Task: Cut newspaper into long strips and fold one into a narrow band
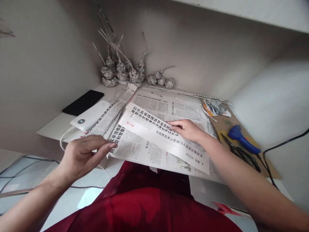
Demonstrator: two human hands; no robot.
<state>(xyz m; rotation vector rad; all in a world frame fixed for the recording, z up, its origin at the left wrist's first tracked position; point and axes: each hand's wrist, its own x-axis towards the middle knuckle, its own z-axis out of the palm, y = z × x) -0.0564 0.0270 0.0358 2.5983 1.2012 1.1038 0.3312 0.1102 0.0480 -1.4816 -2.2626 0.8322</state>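
My right hand point(185, 129) lies across a cut strip of newspaper point(154, 133), its fingers stretched out and touching the printed face. The strip rests slantwise over a newspaper sheet point(137, 146) that covers the tabletop. My left hand point(84, 154) is at the table's front left edge, fingers curled and thumb against the forefinger. Whether anything is between those fingertips I cannot make out. Just beyond it lie more long newspaper strips point(103, 119), partly beneath a white power bank point(90, 114) with a cable.
Woven paper gourds point(122, 71) stand in the back corner, with small woven balls point(169, 83) beside them. Thin paper rods point(188, 93) lie along the wall. A black phone point(83, 102) sits at left. At right are a blue glue gun point(243, 138) and pliers point(241, 153).
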